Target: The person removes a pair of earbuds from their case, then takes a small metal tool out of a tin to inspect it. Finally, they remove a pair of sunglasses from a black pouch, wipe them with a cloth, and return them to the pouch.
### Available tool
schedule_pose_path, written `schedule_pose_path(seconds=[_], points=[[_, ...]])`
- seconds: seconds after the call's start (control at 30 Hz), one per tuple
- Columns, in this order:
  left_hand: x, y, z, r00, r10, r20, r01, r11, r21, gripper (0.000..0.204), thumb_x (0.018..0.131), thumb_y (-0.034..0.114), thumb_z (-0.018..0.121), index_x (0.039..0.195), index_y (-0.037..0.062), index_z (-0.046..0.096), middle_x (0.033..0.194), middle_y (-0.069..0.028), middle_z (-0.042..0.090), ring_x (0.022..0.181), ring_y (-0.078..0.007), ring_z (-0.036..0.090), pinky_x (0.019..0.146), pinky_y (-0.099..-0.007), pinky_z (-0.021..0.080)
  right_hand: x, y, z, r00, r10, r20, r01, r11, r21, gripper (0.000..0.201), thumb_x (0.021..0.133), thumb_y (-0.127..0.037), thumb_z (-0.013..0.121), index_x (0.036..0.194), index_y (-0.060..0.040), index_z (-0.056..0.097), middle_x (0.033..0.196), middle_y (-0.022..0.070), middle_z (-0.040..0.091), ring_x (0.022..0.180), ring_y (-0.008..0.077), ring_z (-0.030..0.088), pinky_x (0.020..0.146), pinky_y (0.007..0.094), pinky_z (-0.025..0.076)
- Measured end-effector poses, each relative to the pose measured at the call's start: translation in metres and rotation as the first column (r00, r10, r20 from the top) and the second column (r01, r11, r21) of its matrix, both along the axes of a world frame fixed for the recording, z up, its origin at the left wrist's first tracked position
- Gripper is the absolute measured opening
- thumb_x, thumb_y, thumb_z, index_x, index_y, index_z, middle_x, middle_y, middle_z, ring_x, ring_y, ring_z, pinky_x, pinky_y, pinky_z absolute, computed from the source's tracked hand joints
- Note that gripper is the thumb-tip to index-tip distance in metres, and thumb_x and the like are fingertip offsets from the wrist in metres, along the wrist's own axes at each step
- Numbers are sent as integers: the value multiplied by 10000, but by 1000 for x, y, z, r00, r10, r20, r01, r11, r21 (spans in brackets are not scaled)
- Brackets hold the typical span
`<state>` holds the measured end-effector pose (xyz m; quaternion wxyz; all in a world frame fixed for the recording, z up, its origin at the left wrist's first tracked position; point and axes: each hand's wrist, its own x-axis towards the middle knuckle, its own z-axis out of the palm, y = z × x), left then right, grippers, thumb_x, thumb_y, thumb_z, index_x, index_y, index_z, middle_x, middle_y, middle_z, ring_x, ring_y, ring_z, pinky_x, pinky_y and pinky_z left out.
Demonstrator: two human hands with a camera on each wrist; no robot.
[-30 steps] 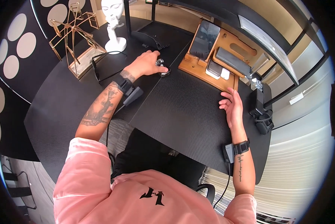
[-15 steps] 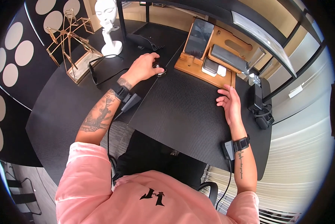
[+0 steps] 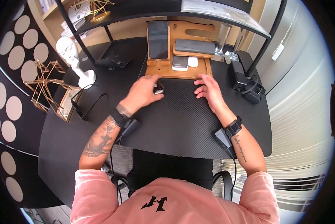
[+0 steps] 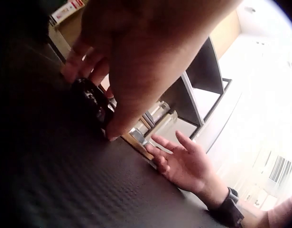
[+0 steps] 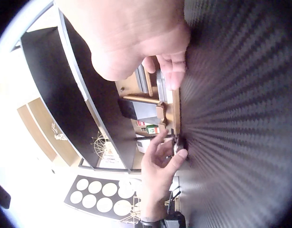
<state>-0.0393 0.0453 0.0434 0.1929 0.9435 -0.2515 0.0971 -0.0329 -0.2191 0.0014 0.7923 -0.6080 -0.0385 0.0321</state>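
My left hand (image 3: 140,91) holds a small, shiny silver-and-dark thing, looped like a wristwatch (image 3: 159,88), between thumb and fingers, low over the black desk. In the left wrist view the wristwatch-like thing (image 4: 91,102) shows dark, with the thumb on its near side and the fingers beyond. The palm hides part of it. To the right, my right hand (image 3: 209,91) rests with loosely bent fingers and nothing in them, fingertips near the front edge of the wooden desk organizer (image 3: 154,71).
On the organizer are a phone (image 3: 158,39), a grey case (image 3: 194,46) and a small white box (image 3: 192,61). Sunglasses (image 3: 79,108), a gold wheel model (image 3: 44,82) and a white head figure (image 3: 86,78) stand left. A black headset (image 3: 252,91) lies right, under a black shelf (image 3: 137,16).
The head view has swung left and levelled. My left hand has moved right across the desk seam with the watch-like thing, to in front of the organizer. The right hand stays relaxed.
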Motion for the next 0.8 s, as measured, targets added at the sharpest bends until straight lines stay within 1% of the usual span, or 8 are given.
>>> schedule_pose_path(seconds=[0.1, 0.17, 0.3, 0.43, 0.57, 0.67, 0.73, 0.8], points=[[7, -38, -5, 984, -177, 21, 178, 984, -31, 631, 665, 220, 776, 1211, 33, 522, 1111, -209, 593, 1055, -365, 562, 910, -411, 450, 1, -3, 3, 994, -66, 86, 72, 995, -66, 319, 981, -274, 458, 1134, -3, 530, 947, 80, 584, 624, 112, 577, 516, 218, 482], [13, -68, -2, 975, -223, 5, 223, 975, 12, 610, 678, 220, 772, 1207, 42, 524, 1124, -202, 589, 1068, -370, 552, 920, -416, 442, 2, -5, 9, 966, -207, 156, 208, 978, 9, 263, 986, -218, 445, 1086, -7, 567, 919, 65, 603, 603, 87, 558, 486, 201, 449], [40, -122, 6, 929, -308, 203, 315, 949, -3, 539, 685, 217, 760, 1153, 44, 556, 1057, -178, 594, 1038, -340, 563, 898, -424, 449, 14, -25, 13, 883, -398, 250, 386, 917, 95, 241, 988, -194, 431, 1038, -15, 584, 895, 56, 614, 578, 79, 541, 471, 198, 426], [72, -156, -1, 917, -289, 276, 299, 954, 8, 434, 697, 209, 741, 1073, 40, 604, 1005, -153, 606, 991, -320, 583, 860, -416, 470, 20, -33, 6, 876, -427, 224, 419, 904, 86, 242, 986, -199, 439, 1025, -12, 588, 885, 54, 612, 568, 70, 534, 452, 193, 414], [84, -161, -7, 913, -273, 305, 279, 960, 23, 272, 718, 192, 708, 938, 42, 653, 925, -118, 633, 915, -311, 607, 789, -407, 501, 20, -28, 7, 885, -391, 254, 394, 918, 40, 262, 993, -216, 435, 1011, -12, 599, 855, 41, 605, 573, 63, 535, 444, 189, 400], [89, -158, -15, 917, -221, 333, 206, 975, 82, 221, 723, 183, 694, 897, 52, 656, 899, -119, 638, 904, -309, 614, 768, -410, 505, 18, -25, 6, 892, -356, 277, 373, 928, -10, 256, 991, -212, 438, 1010, -17, 602, 854, 35, 604, 571, 61, 530, 450, 189, 398], [91, -161, -16, 875, -176, 451, 154, 984, 85, 159, 735, 171, 663, 851, 61, 659, 867, -131, 641, 878, -308, 626, 743, -407, 509, 16, -25, 3, 899, -342, 272, 361, 932, -23, 255, 990, -211, 436, 1012, -19, 602, 856, 35, 605, 572, 62, 529, 455, 189, 398], [93, -167, -15, 875, -143, 462, 116, 989, 87, 124, 737, 153, 620, 805, 60, 666, 827, -146, 643, 856, -300, 637, 727, -395, 516, 15, -23, 6, 903, -334, 271, 358, 933, -43, 257, 989, -210, 428, 1019, -23, 603, 863, 34, 608, 580, 66, 531, 465, 188, 402]])
